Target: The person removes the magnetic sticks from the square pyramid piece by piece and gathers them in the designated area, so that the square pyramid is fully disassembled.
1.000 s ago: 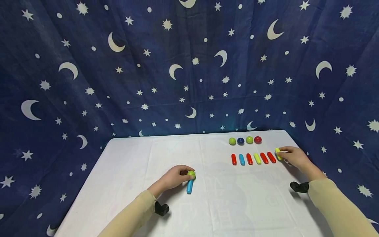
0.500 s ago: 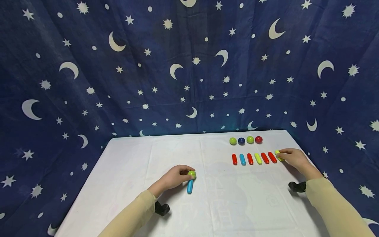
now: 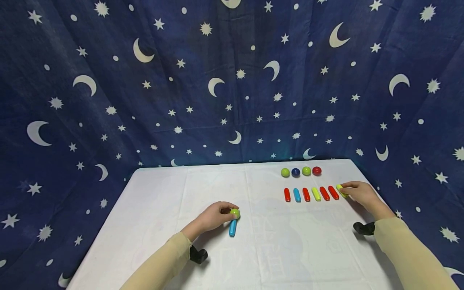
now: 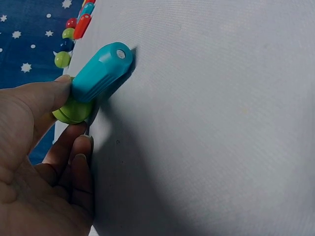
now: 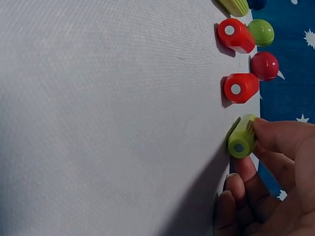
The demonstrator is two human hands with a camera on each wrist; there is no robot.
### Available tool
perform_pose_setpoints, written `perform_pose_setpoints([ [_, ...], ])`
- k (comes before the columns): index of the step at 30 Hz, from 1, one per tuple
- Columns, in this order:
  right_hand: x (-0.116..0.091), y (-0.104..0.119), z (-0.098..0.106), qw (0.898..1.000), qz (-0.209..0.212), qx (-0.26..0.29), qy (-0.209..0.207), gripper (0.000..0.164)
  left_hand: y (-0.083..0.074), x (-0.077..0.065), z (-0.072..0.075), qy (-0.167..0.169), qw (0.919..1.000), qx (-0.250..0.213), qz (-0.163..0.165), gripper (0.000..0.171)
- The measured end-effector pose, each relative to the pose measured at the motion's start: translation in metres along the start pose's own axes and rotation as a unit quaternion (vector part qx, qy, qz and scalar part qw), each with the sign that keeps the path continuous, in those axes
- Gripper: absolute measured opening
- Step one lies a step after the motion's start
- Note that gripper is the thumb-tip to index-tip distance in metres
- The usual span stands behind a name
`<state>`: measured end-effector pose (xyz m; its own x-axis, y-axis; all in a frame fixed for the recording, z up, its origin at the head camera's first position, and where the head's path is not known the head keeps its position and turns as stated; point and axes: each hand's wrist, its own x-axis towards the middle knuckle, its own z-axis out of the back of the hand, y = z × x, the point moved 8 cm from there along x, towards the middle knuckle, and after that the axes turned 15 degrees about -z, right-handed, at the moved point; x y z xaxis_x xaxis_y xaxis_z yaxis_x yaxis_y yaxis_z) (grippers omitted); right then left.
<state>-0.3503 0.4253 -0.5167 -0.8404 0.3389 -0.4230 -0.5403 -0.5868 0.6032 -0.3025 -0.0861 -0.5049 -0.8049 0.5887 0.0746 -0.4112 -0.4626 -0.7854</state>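
In the head view my left hand [image 3: 215,214] pinches a lime-green ball [image 3: 235,214] between thumb and fingers at mid-table. A blue toy building rod [image 3: 232,228] meets the ball and points toward the near edge. The left wrist view shows a grey disc on the free end of this blue rod [image 4: 104,71]. At the table's right side, my right hand [image 3: 362,194] pinches a yellow-green rod [image 5: 242,137] by thumb and fingertips, low over the white cloth. It lies at the right end of a row of rods, beside a red rod [image 3: 333,192].
The row continues leftward with several red, blue and yellow rods [image 3: 315,194]. Behind it stand two green balls [image 3: 285,172], a dark blue ball [image 3: 295,172] and a red ball [image 3: 317,171]. A star-patterned curtain [image 3: 232,100] hangs behind the white table [image 3: 174,181].
The right hand has lowered the yellow-green rod and brought it slightly nearer the viewer, into line with the row. The left hand stays on the green ball with the blue rod.
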Motion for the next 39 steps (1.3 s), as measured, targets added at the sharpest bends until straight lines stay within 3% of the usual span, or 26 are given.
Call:
perform_pose_setpoints([
  [11, -0.002, -0.003, 0.001, 1.000, -0.008, 0.012, 0.000, 0.063, 0.000, 0.000, -0.001, 0.000, 1.0000, -0.002, -0.005, 0.037],
  [18, -0.012, 0.008, 0.014, 0.996, 0.028, 0.027, -0.086, 0.061, -0.002, 0.000, -0.001, 0.007, 0.9999, -0.005, -0.011, 0.037],
  [24, -0.034, 0.043, 0.009, 0.987, 0.095, 0.036, -0.121, 0.056, -0.007, 0.004, -0.005, -0.002, 0.9994, -0.018, -0.029, 0.042],
  [30, -0.066, 0.096, -0.038, 0.983, 0.162, 0.026, -0.083, 0.048, -0.009, 0.008, -0.013, -0.005, 0.9988, -0.033, -0.035, 0.027],
  [36, -0.111, 0.146, -0.112, 0.964, 0.266, 0.007, 0.031, 0.035, -0.008, 0.007, -0.014, 0.004, 0.9989, -0.016, -0.043, 0.035],
  [39, -0.129, 0.161, -0.153, 0.951, 0.292, -0.008, 0.098, 0.036, -0.006, 0.004, -0.012, 0.001, 0.9991, -0.020, -0.038, 0.041],
])
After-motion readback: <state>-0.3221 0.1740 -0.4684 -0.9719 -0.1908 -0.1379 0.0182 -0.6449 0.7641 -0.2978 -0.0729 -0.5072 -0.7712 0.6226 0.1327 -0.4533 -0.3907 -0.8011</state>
